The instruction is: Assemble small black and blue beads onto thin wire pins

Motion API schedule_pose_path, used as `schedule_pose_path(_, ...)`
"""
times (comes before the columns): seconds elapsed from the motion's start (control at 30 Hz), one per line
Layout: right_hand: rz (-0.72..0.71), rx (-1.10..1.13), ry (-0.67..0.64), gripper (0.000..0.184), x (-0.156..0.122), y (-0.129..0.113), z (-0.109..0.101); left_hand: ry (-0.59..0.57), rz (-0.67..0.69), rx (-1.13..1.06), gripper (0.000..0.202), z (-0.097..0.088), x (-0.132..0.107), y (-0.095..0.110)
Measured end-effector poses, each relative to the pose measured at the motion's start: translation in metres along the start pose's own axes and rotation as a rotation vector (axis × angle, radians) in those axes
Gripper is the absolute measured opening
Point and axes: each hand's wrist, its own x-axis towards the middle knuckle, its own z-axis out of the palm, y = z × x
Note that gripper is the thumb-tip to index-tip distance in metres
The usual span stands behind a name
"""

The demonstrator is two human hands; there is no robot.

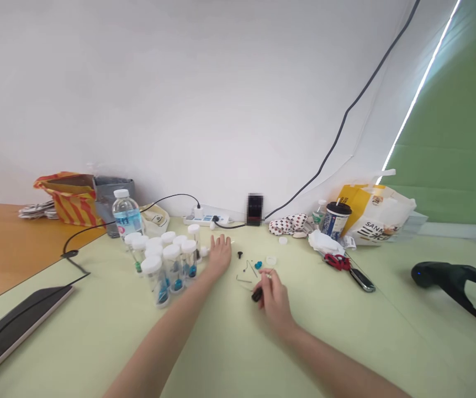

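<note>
Fingertips of right hand (277, 301) closed on a small black rounded piece (257, 294), apparently mid-handling of loose parts; for the next move, a fine, steady pinch called for. Just beyond, on pale green tabletop (221, 348): shiny blue lump (258, 265), thin bent metal rods (244, 279). Beside a small white cap-like thing (205, 251), left hand (220, 257), palm down; cannot tell whether gripping anything underneath. Farther left, overlapping clear white-capped tubes (174, 271), blue contents indistinct.

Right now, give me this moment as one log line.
Left hand: beside vials | Right hand: holds black part | Near right hand: blue part, white cap
</note>
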Motion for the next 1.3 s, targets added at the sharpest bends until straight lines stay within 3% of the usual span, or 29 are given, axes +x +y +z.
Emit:
schedule_pose_path(0.1, 0.016, 0.064, 0.161, 0.042, 0.006, 0.003, -0.004, 0.021, 0.133, -0.045, 0.036, -0.015, -0.018, 0.007)
schedule_pose_path(0.27, 0.008, 0.11, 0.267, 0.042, 0.009, 0.009, -0.008, -0.06, 0.065, -0.128, 0.043, -0.032, -0.044, 0.012)
schedule_pose_path(0.53, 0.099, 0.351, 0.392, 0.036, 0.03, 0.005, -0.004, -0.058, 0.211, -0.452, 0.063, -0.067, -0.085, 0.022)
schedule_pose_path(0.7, 0.106, 0.572, 0.254, 0.034, 0.029, -0.007, 0.006, -0.054, 0.236, -0.654, 0.078, -0.083, -0.098, 0.027)
schedule_pose_path(0.93, 0.029, 0.571, 0.104, 0.042, 0.013, -0.014, 0.005, 0.005, 0.251, -0.725, 0.075, -0.088, -0.097, 0.029)
schedule_pose_path(1.13, 0.075, 0.485, 0.04, 0.042, 0.01, -0.02, 0.004, 0.021, 0.204, -0.702, 0.072, -0.094, -0.099, 0.028)
schedule_pose_path(1.3, 0.1, 0.566, -0.078, 0.038, 0.008, -0.016, 0.01, 0.038, 0.176, -0.617, 0.058, -0.098, -0.101, 0.028)
